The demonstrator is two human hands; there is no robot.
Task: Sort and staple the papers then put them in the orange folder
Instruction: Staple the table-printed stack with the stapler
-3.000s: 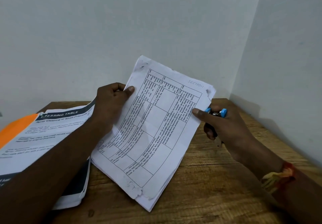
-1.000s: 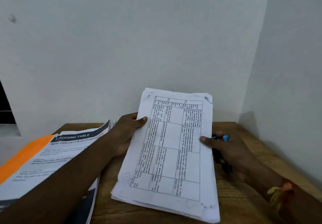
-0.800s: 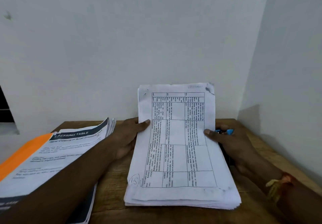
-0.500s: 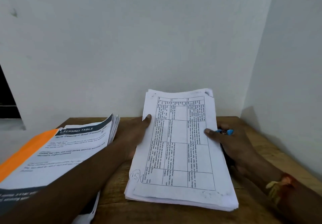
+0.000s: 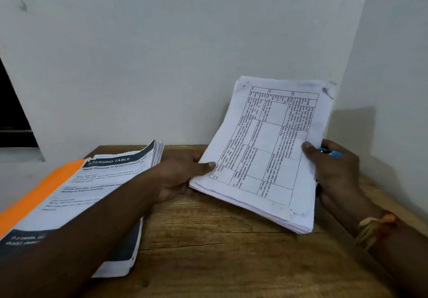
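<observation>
Fingers [image 5: 206,166] of the left hand [image 5: 178,179] pinch the lower left corner of a sheaf [image 5: 266,154] of white papers, thumb on top and the rest tucked beneath. The right hand [image 5: 335,172] clamps the sheaf's right edge, thumb laid across the top sheet. That same hand also holds a blue-tipped object [image 5: 331,153], which I take for the stapler, though the palm hides most of it.

The sheaf sits right of centre in the frame, tilted, with its far edge raised toward the wall [image 5: 162,54] and its near edge low over the table [image 5: 220,251]. Gripped on two opposite sides like this, it looks as if the pages are being squared up so that a staple will catch them all. The near corner shows the sheets slightly fanned.

At the left of the frame the orange folder [image 5: 39,193] shows as a strip beside a second pile [image 5: 97,181] of printed pages headed "DRESSING TABLE", and seems to lie beneath it. The left forearm passes over both. I would guess that the pile is parked there to be close to the folder.

Brown wood with visible grain and a few fine cracks makes up the table, which is pushed into a corner of plain pale walls. A dark opening [image 5: 11,112] shows at the far left edge. A woven thread band [image 5: 375,226] circles the right wrist.
</observation>
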